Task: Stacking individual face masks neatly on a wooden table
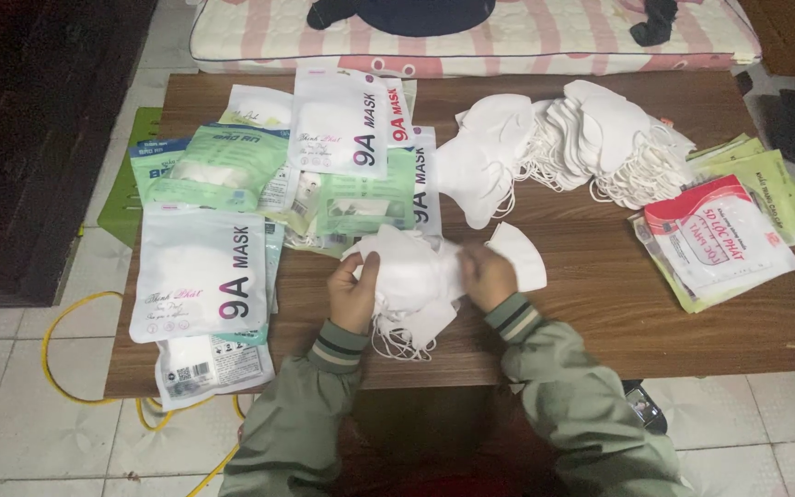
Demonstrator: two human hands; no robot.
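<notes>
At the near edge of the wooden bench (600,304), both hands hold a small bundle of white face masks (411,276) just above the wood. The left hand (353,293) has its fingers clenched around the bundle's left end, thumb on top. The right hand (488,276) grips the right end, and one mask (519,253) sticks out beyond it; the ear loops hang down under the bundle, though how many masks are in it is hard to tell. Both sleeves are olive green with striped cuffs.

To the left lies a heap of flat packets (200,285), white and pale green, overlapping one another. Farther back on the right sits a big loose pile of white masks (581,138), well apart from the hands. At the right end lies a stack of empty pouches (720,239). A yellow cable (62,368) curls on the tiled floor, and a pink striped mattress (526,37) lies beyond the bench.
</notes>
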